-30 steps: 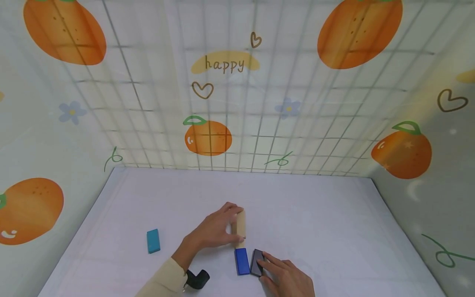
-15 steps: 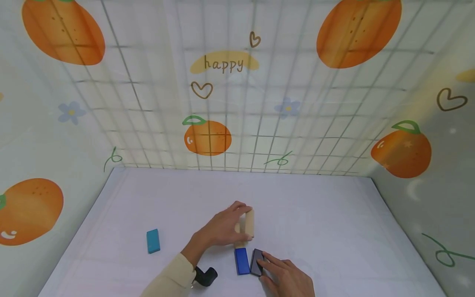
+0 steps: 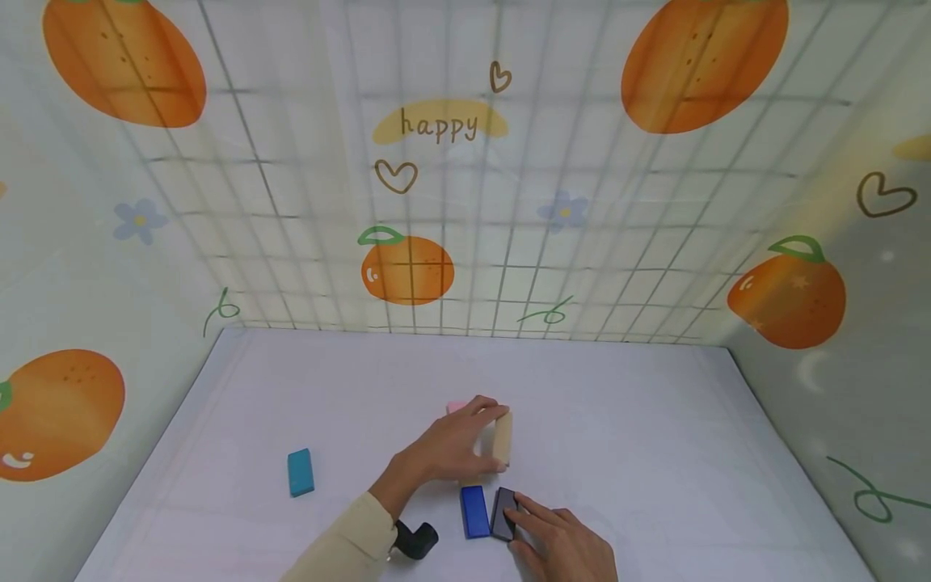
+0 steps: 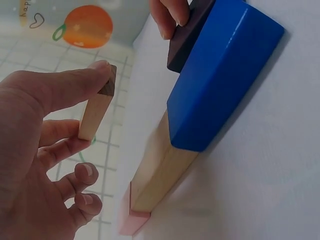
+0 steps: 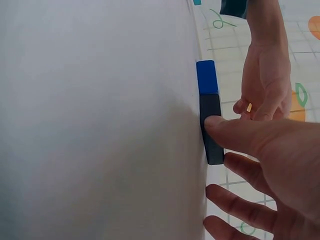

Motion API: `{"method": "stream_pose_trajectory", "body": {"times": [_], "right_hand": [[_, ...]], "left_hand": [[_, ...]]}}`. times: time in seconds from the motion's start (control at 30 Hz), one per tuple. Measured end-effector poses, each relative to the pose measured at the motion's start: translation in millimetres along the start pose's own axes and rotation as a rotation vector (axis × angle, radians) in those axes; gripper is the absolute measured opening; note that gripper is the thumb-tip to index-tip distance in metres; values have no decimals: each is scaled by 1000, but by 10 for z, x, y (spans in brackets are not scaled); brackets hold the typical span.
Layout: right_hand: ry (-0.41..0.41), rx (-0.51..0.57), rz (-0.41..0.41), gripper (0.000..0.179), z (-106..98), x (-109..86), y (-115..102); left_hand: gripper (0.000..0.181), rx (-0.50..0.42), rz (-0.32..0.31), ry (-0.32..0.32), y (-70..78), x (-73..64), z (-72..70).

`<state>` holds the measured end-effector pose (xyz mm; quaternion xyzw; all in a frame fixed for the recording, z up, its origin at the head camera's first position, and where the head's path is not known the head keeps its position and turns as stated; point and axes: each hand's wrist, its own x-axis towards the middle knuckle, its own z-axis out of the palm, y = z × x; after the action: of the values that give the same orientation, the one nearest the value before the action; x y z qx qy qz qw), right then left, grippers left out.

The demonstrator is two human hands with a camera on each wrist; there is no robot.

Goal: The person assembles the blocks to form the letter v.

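Note:
My left hand [image 3: 454,446] pinches a plain wooden block [image 3: 503,439] by its two ends, thumb at the near one. In the left wrist view this block [image 4: 96,116], with a darker brown end, hangs above the table. Beneath the hand runs a row on the table: a blue block [image 4: 225,75], another plain wooden block [image 4: 162,170] and a pink block [image 4: 134,220], end to end. My right hand [image 3: 563,546] holds a dark grey block [image 3: 503,514] between thumb and fingers, beside the blue one, their near corners close together.
A teal block [image 3: 301,472] lies apart on the left of the white table [image 3: 640,420]. A black device [image 3: 416,540] sticks out from the left wrist. A patterned curtain [image 3: 451,194] with oranges and grid lines hangs behind and at both sides.
My left hand has carried the wooden block to the right, off the row, uncovering the pink block at the far end. The right hand and dark grey block stay put.

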<state>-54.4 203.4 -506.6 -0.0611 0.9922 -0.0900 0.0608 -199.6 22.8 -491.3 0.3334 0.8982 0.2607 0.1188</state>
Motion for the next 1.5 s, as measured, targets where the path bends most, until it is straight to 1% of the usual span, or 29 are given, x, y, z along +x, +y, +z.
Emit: {"method": "stream_pose_trajectory", "body": {"times": [0.23, 0.37, 0.53, 0.73, 0.9, 1.1, 1.37, 1.5], "right_hand": [[-5, 8, 1, 43, 1, -2, 0], [6, 7, -3, 43, 2, -2, -3], [9, 9, -3, 42, 2, 0, -1], [0, 4, 2, 43, 7, 5, -5], [18, -6, -4, 43, 15, -1, -14], [43, -14, -14, 42, 10, -11, -22], [54, -9, -17, 42, 17, -13, -19], [47, -8, -17, 42, 16, -12, -18]], "left_hand": [[80, 2, 7, -9, 62, 54, 36], [79, -4, 15, -19, 61, 103, 80], [79, 16, 39, -28, 40, 159, 150], [78, 26, 50, -43, 42, 183, 189], [79, 72, 49, -55, 56, 191, 220], [79, 110, 51, -47, 73, 198, 256], [78, 162, 67, -49, 92, 182, 273], [78, 196, 71, -56, 93, 184, 278]]}}
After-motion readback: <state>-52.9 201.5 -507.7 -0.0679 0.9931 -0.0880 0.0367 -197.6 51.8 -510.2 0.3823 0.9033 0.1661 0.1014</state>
